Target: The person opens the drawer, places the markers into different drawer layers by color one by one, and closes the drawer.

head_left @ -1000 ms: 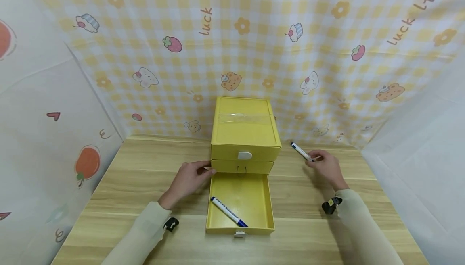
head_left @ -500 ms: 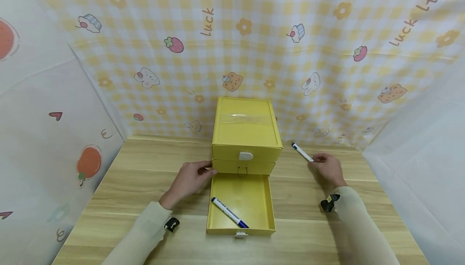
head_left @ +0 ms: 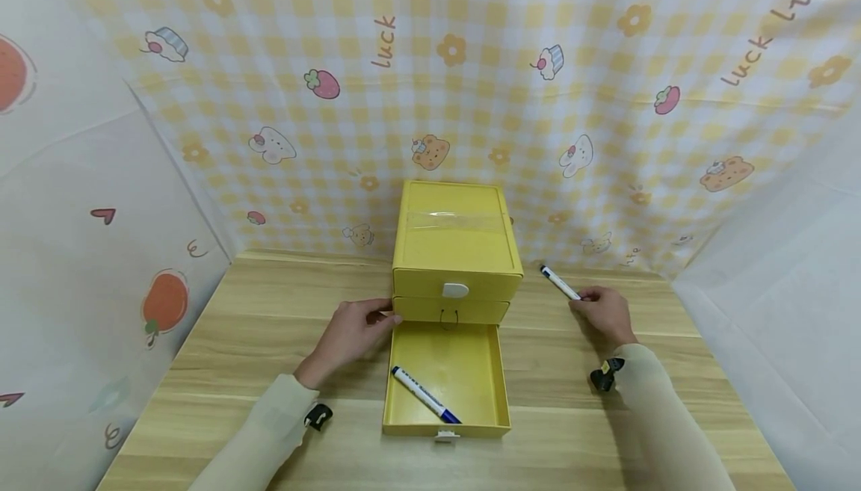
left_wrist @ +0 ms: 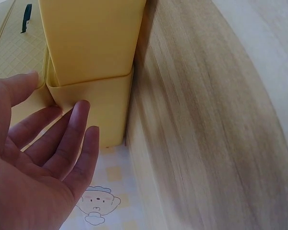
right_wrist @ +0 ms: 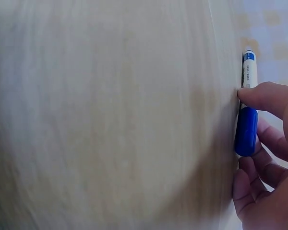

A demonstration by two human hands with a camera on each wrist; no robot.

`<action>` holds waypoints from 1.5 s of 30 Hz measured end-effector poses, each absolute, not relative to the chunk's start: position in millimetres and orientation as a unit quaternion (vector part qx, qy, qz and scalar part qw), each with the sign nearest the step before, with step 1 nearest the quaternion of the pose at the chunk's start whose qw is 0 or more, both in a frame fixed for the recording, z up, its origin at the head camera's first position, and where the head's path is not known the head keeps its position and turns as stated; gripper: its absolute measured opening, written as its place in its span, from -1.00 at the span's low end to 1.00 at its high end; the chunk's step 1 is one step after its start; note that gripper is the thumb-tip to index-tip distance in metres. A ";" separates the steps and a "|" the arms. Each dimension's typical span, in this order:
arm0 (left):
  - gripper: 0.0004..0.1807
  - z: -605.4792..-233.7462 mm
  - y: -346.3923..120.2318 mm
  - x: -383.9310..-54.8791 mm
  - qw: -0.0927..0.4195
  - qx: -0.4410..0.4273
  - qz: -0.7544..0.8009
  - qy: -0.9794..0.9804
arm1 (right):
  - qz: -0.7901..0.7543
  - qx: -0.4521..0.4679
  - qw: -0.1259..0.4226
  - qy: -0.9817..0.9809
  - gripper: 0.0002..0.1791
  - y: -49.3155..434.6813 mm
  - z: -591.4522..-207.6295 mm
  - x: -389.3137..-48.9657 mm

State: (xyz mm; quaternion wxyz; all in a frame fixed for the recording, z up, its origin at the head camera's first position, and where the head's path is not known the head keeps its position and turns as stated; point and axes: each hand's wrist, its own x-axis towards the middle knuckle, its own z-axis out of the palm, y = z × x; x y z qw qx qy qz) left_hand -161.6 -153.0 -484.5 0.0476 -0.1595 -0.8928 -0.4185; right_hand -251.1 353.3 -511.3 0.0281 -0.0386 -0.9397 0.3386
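A yellow drawer box (head_left: 457,233) stands upright at the middle back of the table. Its bottom drawer (head_left: 471,379) is pulled out, and a white marker (head_left: 422,392) with a blue cap lies aslant inside. My left hand (head_left: 353,330) is at the box's left front corner: in the left wrist view, the thumb lies by the front edge and the fairly straight fingers (left_wrist: 79,120) rest at the side wall. Right of the box, my right hand (head_left: 605,312) pinches a second white marker (right_wrist: 248,72) near its blue cap (right_wrist: 246,132), thumb on top and fingers behind. This marker lies along the table.
The wooden table (head_left: 551,439) runs back to a yellow checked cloth (head_left: 377,117). White sheets close off the left (head_left: 134,177) and right (head_left: 787,289) sides. Clear tape (head_left: 444,220) crosses the box top. The middle drawer has a thin wire loop (head_left: 448,317) as its pull.
The right wrist has turned slightly and its sleeve has shifted a little left, while the pinched marker stays in place. The left hand, box and drawer look unchanged apart from a small camera shift.
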 end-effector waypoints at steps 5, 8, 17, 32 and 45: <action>-0.57 -484.1 -153.0 -161.0 0.049 -0.159 -0.416 -0.894 | 0.333 -0.045 0.031 -0.941 -0.70 351.9 -513.0 -251.6; -0.56 -483.9 -153.1 -160.8 0.048 -0.158 -0.415 -0.895 | 0.330 -0.050 0.034 -0.942 -0.71 351.2 -514.4 -251.8; -0.56 -483.3 -153.0 -160.5 0.049 -0.157 -0.414 -0.895 | 0.338 -0.066 0.047 -0.938 -0.71 347.9 -517.1 -249.5; -0.55 -483.1 -152.2 -159.7 0.050 -0.159 -0.421 -0.892 | 0.352 -0.071 0.054 -0.932 -0.68 346.7 -518.9 -245.1; -0.54 -483.7 -152.4 -159.4 0.053 -0.159 -0.420 -0.892 | 0.357 -0.055 0.047 -0.931 -0.64 341.0 -519.2 -236.9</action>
